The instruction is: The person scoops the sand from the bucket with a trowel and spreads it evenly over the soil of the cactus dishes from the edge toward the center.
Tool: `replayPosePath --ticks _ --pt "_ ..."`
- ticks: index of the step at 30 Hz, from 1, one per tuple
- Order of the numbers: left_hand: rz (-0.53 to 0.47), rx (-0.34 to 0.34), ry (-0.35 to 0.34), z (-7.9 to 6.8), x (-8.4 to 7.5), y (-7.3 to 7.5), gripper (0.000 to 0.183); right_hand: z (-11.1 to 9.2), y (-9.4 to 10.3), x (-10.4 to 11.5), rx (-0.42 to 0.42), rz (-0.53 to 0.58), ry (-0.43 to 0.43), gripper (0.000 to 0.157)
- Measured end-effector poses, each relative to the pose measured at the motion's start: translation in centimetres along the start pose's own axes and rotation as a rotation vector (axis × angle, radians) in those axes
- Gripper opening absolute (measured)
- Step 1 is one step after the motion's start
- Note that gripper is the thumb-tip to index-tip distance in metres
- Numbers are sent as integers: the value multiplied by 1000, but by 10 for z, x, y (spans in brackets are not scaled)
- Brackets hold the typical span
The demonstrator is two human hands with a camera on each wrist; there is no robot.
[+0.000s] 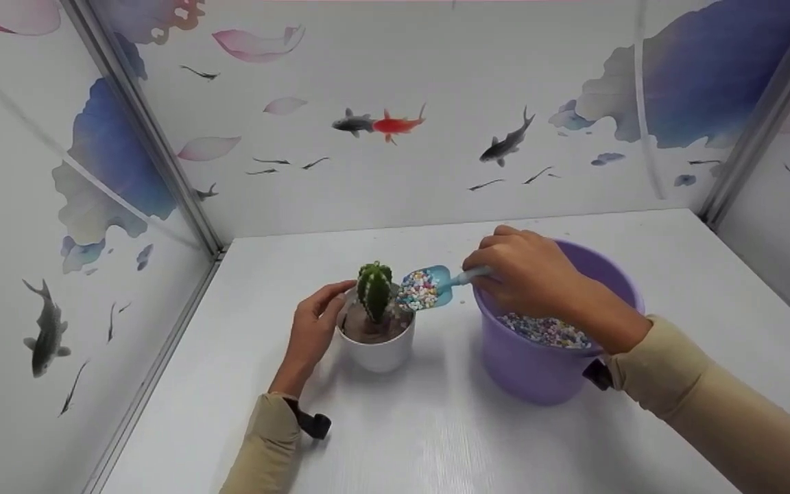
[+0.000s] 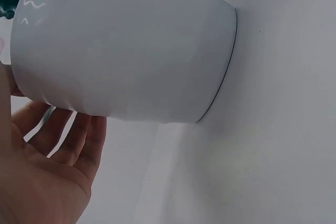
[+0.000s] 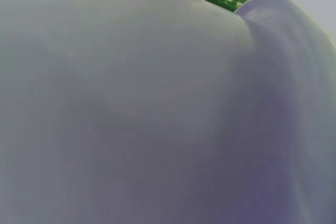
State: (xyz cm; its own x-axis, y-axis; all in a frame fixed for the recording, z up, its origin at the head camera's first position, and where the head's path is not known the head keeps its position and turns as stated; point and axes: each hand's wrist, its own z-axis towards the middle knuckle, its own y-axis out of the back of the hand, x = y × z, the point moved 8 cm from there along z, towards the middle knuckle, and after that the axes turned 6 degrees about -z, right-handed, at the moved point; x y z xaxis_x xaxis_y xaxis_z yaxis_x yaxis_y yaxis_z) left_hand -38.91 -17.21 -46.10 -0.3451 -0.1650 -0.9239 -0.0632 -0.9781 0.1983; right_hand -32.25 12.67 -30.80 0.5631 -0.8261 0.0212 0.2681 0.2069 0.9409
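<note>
A green cactus (image 1: pixel 374 291) stands upright in a white flowerpot (image 1: pixel 378 353) filled with brownish soil. My left hand (image 1: pixel 313 326) holds the pot at its left side near the rim, and the left wrist view shows the fingers against the wall of the pot (image 2: pixel 126 51). My right hand (image 1: pixel 522 267) grips the handle of a light-blue scoop (image 1: pixel 444 285) loaded with multicoloured pebbles (image 1: pixel 419 289). The scoop's front edge overlaps the pot's right rim, close beside the cactus. Some pebbles lie on the soil at that side.
Right of the pot is a purple bucket (image 1: pixel 532 374) with more coloured pebbles (image 1: pixel 549 333) inside; my right forearm passes over its rim. Both stand on a white table (image 1: pixel 429 439). Panels (image 1: pixel 402 185) printed with fish and petals enclose the back and sides.
</note>
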Motion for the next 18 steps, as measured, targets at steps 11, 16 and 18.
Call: replayPosePath --ticks 11,16,18 --pt "41 275 60 -10 -3 -2 55 2 -1 4 -34 -33 36 18" --pt "105 316 81 -14 1 -6 91 4 -2 4 -30 -36 24 18" --pt "134 313 88 -15 2 -7 101 4 -2 4 -34 -39 24 19"
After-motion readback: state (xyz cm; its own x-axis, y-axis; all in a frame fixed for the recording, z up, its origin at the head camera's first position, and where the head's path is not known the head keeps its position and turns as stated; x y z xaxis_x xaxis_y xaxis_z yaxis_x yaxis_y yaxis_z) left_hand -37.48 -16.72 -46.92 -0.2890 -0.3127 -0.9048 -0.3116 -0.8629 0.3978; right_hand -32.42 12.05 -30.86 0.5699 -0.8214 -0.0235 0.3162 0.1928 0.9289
